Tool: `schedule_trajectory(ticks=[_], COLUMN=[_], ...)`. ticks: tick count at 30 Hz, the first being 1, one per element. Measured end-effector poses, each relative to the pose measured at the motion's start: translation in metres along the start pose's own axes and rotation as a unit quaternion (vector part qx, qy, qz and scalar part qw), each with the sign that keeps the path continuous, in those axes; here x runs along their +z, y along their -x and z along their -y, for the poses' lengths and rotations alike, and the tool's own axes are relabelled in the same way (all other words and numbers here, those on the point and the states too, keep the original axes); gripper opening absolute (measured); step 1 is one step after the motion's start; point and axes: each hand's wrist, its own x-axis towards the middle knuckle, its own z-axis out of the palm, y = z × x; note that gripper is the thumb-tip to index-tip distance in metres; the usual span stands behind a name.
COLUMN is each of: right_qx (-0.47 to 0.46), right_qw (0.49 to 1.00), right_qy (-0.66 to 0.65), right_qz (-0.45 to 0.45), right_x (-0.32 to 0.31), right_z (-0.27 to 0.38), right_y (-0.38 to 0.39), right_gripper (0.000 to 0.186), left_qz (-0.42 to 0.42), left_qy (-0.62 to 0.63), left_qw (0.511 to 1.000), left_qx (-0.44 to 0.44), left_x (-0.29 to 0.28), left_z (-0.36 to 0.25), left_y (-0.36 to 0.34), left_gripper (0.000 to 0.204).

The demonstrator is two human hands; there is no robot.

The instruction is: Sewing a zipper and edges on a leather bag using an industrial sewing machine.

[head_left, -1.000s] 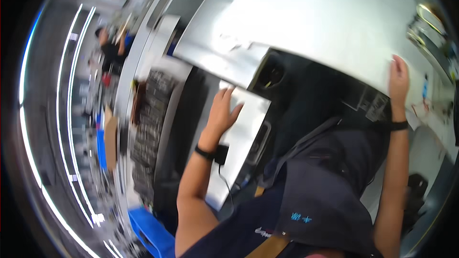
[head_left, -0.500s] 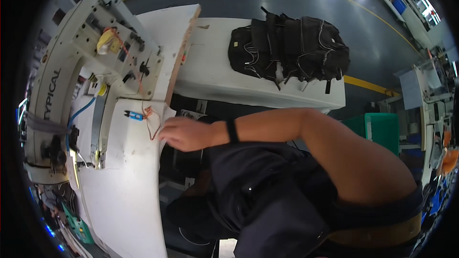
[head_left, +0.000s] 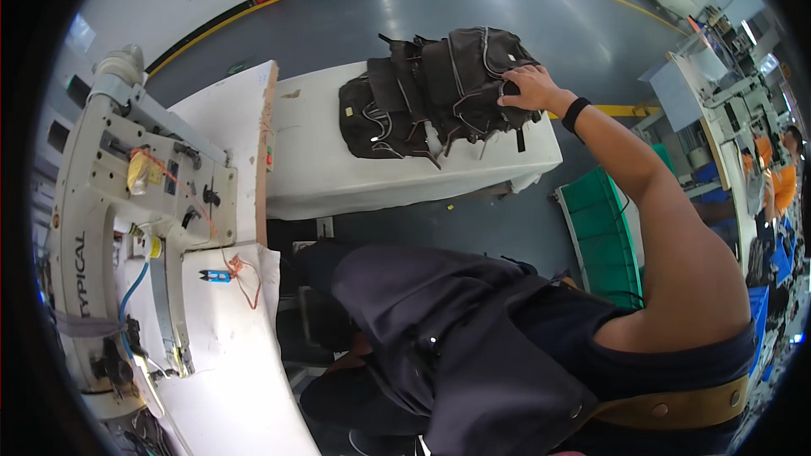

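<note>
A row of overlapping black sewn bag pieces (head_left: pixel 448 89), with pale piping and dangling straps, lies on a white-covered bench (head_left: pixel 380 181). At its right end my right hand (head_left: pixel 530 89), a black band on its wrist, touches the top piece. Thumb and fingers are apart there, and I see no fold pinched between them. My left hand does not show. Blue thread snips (head_left: pixel 216 276) tied to an orange cord (head_left: pixel 247 283) rest on the white sewing table (head_left: pixel 224 329), away from my hand.
An industrial sewing machine (head_left: pixel 80 228) stands at the left. A wooden table edge (head_left: pixel 264 152) rises beside the bench. To the right are a green crate (head_left: pixel 601 224) and further workbenches (head_left: pixel 705 110). A dark apron (head_left: pixel 439 312) covers my lap.
My right hand has left the sewing table's edge and reached far right, onto the black bag pieces. The view has turned, so bench and machine sit farther left.
</note>
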Motion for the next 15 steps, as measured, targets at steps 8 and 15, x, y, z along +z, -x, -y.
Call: schedule_trajectory(ticks=[8,15], right_qx=[-0.051,-0.107], right_qw=[0.992,0.989], right_qy=[0.115,0.081], right_qz=[0.015,-0.069], right_x=[0.023,-0.066], right_z=[-0.009,-0.001], right_y=[-0.011,-0.062], right_gripper=[0.071,0.041], left_qz=[-0.005,0.083], left_qy=[-0.138,-0.082], left_qw=[0.988,0.993], left_qx=[0.070,0.022], left_x=[0.002,-0.008], left_z=[0.012,-0.001], left_y=[0.000,-0.006], left_gripper=[0.106,0.106])
